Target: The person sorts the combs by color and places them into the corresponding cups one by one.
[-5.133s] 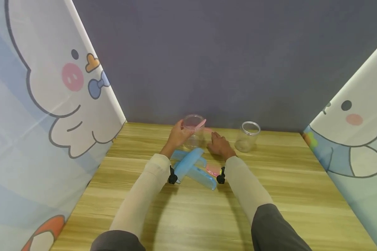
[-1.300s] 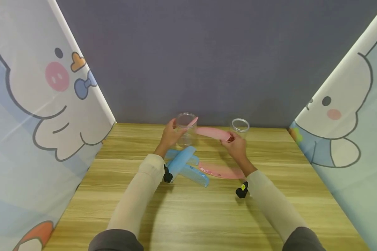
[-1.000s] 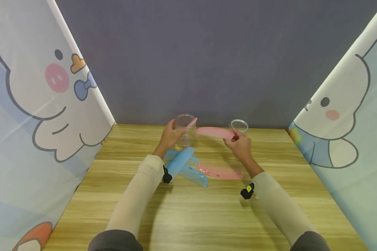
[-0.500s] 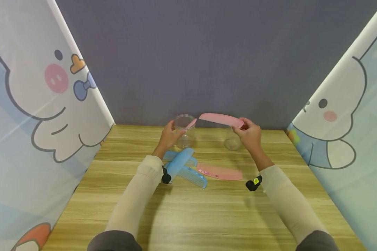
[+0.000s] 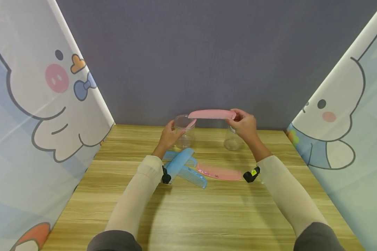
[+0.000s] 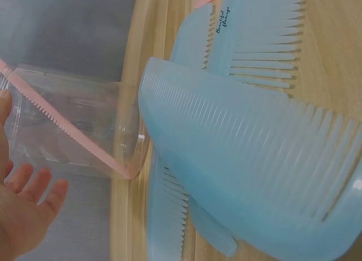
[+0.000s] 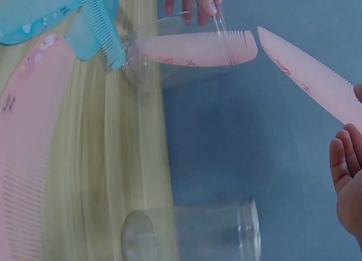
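Note:
My left hand [image 5: 169, 136] grips the side of a clear plastic jar [image 5: 185, 142] that stands upright near the table's back edge. Inside this jar leans a pink comb [image 7: 198, 48], its upper end at the rim. With thumb and fingers, my right hand [image 5: 247, 127] pinches one end of a second pink comb [image 5: 211, 114]. That comb is held roughly level, its free end just above the jar's mouth. Another clear jar [image 5: 232, 142] stands below and behind my right hand, partly hidden by it.
Several blue combs [image 5: 181, 161] lie crossed on the wooden table [image 5: 194, 216] in front of the left jar. To their right, a pink comb [image 5: 220, 173] lies flat. A dark grey wall [image 5: 188, 62] rises behind the table, and cartoon-printed panels [image 5: 326, 139] flank it.
My right hand has picked up the pink comb from beside the left jar, raised it, then moved it left over that jar. My left hand has kept its grip on the jar.

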A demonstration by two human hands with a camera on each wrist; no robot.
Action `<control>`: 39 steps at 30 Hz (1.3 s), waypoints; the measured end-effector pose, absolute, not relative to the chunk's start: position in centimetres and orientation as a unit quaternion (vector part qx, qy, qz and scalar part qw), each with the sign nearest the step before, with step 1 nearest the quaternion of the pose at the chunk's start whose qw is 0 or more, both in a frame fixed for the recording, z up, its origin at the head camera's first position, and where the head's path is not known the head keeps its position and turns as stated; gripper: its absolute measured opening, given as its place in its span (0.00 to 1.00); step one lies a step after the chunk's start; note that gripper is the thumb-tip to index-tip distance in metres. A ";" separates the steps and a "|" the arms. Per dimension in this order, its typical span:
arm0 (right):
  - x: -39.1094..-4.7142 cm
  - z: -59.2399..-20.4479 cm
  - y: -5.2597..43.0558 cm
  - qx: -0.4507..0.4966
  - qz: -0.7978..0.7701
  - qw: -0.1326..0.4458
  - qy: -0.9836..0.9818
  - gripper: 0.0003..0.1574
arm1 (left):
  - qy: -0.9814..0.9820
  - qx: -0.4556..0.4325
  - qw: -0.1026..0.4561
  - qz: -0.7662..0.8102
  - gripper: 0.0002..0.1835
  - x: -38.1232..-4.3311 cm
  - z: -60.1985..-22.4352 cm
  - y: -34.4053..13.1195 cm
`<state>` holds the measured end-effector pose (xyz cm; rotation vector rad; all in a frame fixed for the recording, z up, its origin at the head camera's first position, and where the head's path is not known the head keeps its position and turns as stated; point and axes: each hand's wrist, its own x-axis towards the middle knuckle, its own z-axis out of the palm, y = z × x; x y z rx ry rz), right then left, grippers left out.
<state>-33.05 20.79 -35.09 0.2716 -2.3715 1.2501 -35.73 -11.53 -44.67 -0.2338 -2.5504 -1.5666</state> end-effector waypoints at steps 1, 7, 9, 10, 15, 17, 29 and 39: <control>-33.1 -34.9 20.5 0.101 0.448 0.217 -0.861 0.27 | -0.848 -0.078 0.068 -0.521 0.45 -35.7 -44.6 -11.5; -33.5 -34.0 19.0 0.100 0.424 0.185 -0.881 0.30 | -0.847 -0.075 0.066 -0.523 0.46 -35.7 -44.6 -11.5; -33.6 -33.8 18.6 0.098 0.423 0.174 -0.884 0.31 | -0.847 -0.075 0.067 -0.522 0.45 -35.7 -44.6 -11.5; -33.6 -33.8 18.4 0.097 0.426 0.170 -0.883 0.32 | -0.848 -0.075 0.067 -0.521 0.45 -35.7 -44.6 -11.5; -33.9 -34.0 17.8 0.090 0.456 0.149 -0.873 0.33 | -0.849 -0.074 0.067 -0.519 0.44 -35.6 -44.4 -11.3; -34.1 -34.2 17.6 0.085 0.469 0.143 -0.867 0.33 | -0.849 -0.074 0.067 -0.519 0.44 -35.6 -44.4 -11.3; -35.1 -34.9 16.4 0.113 0.535 0.134 -0.826 0.35 | -0.849 -0.074 0.067 -0.519 0.44 -35.8 -44.5 -11.4; -34.9 -35.0 16.2 0.111 0.531 0.113 -0.833 0.36 | -0.850 -0.072 0.065 -0.518 0.43 -35.6 -44.4 -11.4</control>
